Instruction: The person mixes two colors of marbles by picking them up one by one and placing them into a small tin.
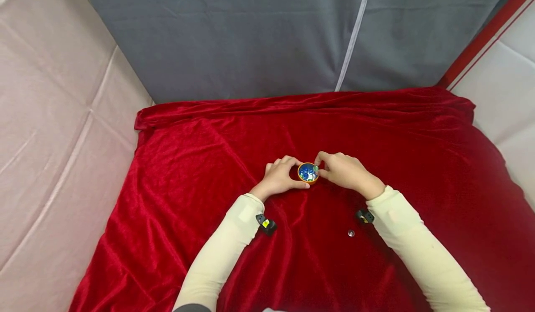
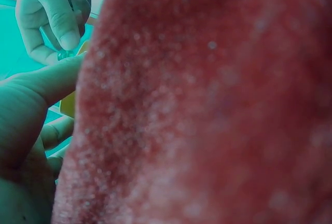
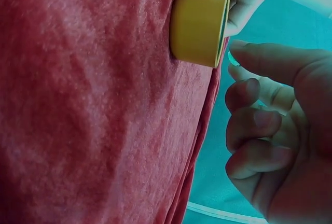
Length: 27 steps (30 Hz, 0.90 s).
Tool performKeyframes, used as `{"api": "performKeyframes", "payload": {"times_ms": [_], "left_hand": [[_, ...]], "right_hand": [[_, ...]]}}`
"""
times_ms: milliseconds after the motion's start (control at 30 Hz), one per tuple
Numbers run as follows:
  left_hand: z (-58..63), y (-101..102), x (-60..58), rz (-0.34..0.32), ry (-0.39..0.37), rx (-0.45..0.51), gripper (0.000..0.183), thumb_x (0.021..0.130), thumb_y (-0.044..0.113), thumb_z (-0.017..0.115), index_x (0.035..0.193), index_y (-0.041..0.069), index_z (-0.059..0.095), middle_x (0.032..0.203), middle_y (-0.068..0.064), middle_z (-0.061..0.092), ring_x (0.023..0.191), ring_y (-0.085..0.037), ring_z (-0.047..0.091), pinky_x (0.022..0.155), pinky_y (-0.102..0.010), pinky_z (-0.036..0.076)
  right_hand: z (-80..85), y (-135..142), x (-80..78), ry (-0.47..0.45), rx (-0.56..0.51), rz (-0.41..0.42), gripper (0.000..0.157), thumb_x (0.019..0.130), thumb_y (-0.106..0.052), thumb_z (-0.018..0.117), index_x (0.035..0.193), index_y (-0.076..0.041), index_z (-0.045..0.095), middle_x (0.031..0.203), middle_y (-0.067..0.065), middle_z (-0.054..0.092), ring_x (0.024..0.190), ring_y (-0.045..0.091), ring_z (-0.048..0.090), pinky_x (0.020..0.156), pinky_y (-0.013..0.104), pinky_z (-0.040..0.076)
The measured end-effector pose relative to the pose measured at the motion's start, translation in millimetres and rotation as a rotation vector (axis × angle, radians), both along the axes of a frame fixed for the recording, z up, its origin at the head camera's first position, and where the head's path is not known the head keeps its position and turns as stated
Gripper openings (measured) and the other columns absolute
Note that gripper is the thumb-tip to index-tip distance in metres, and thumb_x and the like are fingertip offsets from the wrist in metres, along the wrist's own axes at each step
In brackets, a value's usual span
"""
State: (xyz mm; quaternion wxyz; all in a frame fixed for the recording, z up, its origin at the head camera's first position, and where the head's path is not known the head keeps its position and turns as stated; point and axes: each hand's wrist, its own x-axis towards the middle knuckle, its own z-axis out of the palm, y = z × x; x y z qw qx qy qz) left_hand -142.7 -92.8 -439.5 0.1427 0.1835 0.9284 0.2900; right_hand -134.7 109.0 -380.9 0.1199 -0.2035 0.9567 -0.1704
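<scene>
A small round orange-yellow cup (image 3: 197, 27) stands on the red cloth, with shiny blue and clear pieces (image 1: 307, 173) showing inside it in the head view. My left hand (image 1: 281, 176) holds the cup from the left, thumb along the near side and index finger at the far side. Between thumb and index finger my right hand (image 1: 343, 169) pinches a small, clear greenish glass piece (image 3: 233, 59), right at the cup's rim. The other fingers of that hand (image 3: 280, 130) are curled in. Cloth fills most of the left wrist view, hiding much of the cup.
One small clear glass piece (image 1: 351, 233) lies on the red cloth (image 1: 200, 163), nearer to me, left of the right wrist's camera (image 1: 365, 216). A grey curtain (image 1: 234, 38) hangs behind, and pale panels (image 1: 54, 117) stand at both sides.
</scene>
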Motion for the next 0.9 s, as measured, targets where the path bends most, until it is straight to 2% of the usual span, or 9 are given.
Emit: {"api": "performKeyframes", "payload": {"times_ms": [333,900], "left_hand": [[-1.0,-0.3,-1.2,-0.003,0.000,-0.004,0.062,0.075,0.050,0.078,0.125,0.022,0.057,0.128,0.002,0.054,0.117,-0.020,0.048,0.089,-0.038,0.029],[-0.9,-5.9,-2.8,0.004,-0.010,0.011,0.063,0.075,0.049,0.078,0.127,0.020,0.056,0.131,0.000,0.053,0.118,-0.022,0.047,0.094,-0.041,0.029]], "right_hand": [[0.9,-0.9,3.2,-0.008,-0.022,-0.014,0.022,0.088,-0.020,0.068,0.107,-0.009,0.062,0.065,0.000,0.054,0.055,0.012,0.046,0.050,0.027,0.038],[0.0,18.6,25.1,-0.010,-0.052,-0.011,0.020,0.089,-0.021,0.067,0.105,-0.011,0.062,0.065,-0.004,0.053,0.054,0.008,0.045,0.051,0.027,0.038]]}}
